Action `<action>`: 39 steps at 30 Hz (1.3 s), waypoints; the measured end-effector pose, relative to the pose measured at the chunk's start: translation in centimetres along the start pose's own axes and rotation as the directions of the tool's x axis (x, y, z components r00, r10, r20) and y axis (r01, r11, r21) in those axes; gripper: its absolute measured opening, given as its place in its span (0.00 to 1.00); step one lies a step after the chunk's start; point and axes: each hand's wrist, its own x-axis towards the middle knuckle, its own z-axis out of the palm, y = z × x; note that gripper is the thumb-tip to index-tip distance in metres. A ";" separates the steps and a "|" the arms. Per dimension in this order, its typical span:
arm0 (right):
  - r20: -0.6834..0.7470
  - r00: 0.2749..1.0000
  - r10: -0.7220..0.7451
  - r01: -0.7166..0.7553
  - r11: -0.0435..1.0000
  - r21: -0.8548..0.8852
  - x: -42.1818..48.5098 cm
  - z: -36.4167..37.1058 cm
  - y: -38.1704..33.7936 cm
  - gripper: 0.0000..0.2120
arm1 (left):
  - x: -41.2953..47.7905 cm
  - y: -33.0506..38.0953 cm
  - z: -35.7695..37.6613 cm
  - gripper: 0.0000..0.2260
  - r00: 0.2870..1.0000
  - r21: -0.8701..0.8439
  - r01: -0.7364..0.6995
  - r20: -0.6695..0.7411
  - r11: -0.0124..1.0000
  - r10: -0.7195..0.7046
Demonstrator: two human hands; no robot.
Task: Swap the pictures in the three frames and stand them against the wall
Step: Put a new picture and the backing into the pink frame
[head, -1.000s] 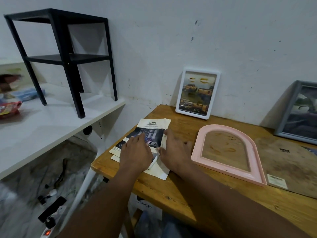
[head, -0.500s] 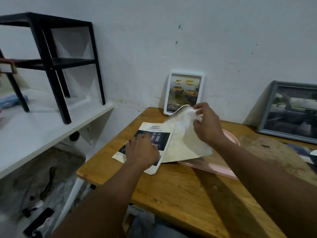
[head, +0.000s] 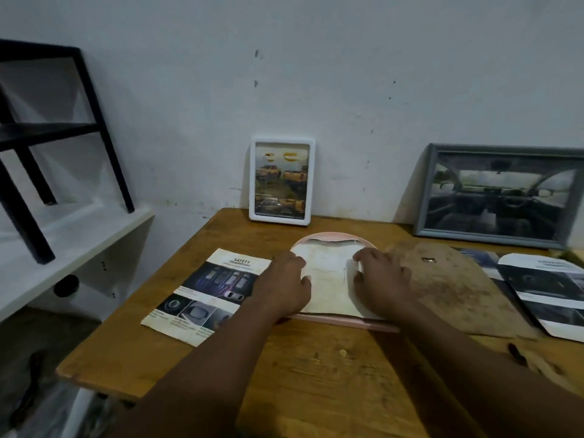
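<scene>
Both hands press the picture flat into the pink frame.
Your left hand [head: 284, 286] and right hand [head: 380, 284] lie spread, palms down, gripping nothing — holding the picture [head: 328, 279] square inside the pink frame [head: 344, 321].

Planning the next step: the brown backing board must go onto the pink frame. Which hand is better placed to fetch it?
Right hand: the backing board lies just beside it. Left hand can hold the paper.

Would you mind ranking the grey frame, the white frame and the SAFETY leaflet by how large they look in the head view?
1. Grey frame, cut off at the right edge.
2. SAFETY leaflet, partly under the left hand; it lies nearer the camera, so its lead over the white frame is unsure.
3. White frame.
</scene>
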 end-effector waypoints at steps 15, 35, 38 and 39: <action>-0.050 0.951 0.304 -0.305 0.952 -0.012 -0.3 -5.9 6.2 0.39 | 1.4 1.9 2.4 0.21 0.995 0.041 0.026 -0.093 0.999 -0.022; 0.005 0.824 0.566 -0.551 0.801 0.235 0.6 -8.4 11.7 0.36 | 2.6 4.4 4.0 0.22 0.994 -0.044 0.057 -0.094 0.997 -0.061; 0.042 0.837 0.545 -0.537 0.806 0.249 1.3 -8.2 9.9 0.40 | 2.6 4.5 3.9 0.22 0.992 -0.042 0.059 -0.106 0.997 -0.064; 0.041 0.836 0.548 -0.543 0.812 0.213 1.3 -8.0 9.7 0.41 | 2.6 4.4 4.0 0.22 0.992 -0.047 0.059 -0.106 0.997 -0.064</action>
